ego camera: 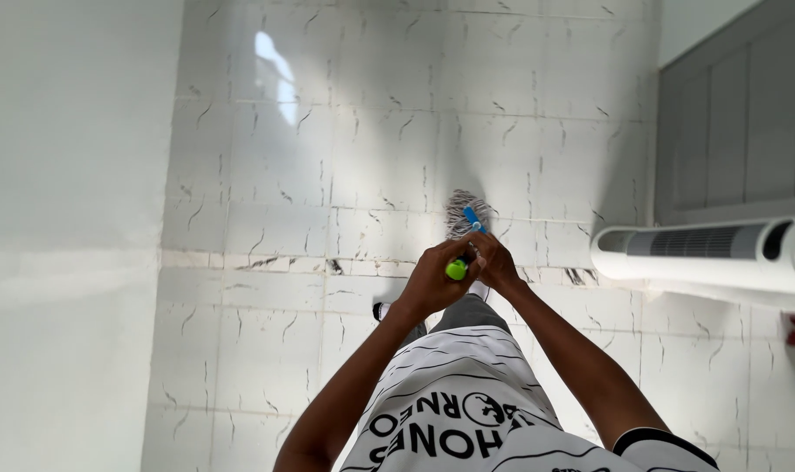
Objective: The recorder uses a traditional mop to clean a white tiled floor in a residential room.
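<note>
I look straight down at a mop handle (458, 268) with a green end cap, seen almost end-on. My left hand (437, 278) wraps around the top of the handle. My right hand (495, 260) grips it just beside the left, on the far side. Below the hands a blue part of the shaft (474, 218) leads down to the grey stringy mop head (461, 210), which rests on the white marbled floor tiles (371, 157). My white shirt with black lettering and grey trousers fill the bottom of the view.
A white wall (65, 236) runs along the left. At the right stands a white floor appliance with a dark slatted vent (703, 245), in front of grey panelled cabinet doors (747, 122). A foot in a white and black shoe (381, 309) shows under my arms.
</note>
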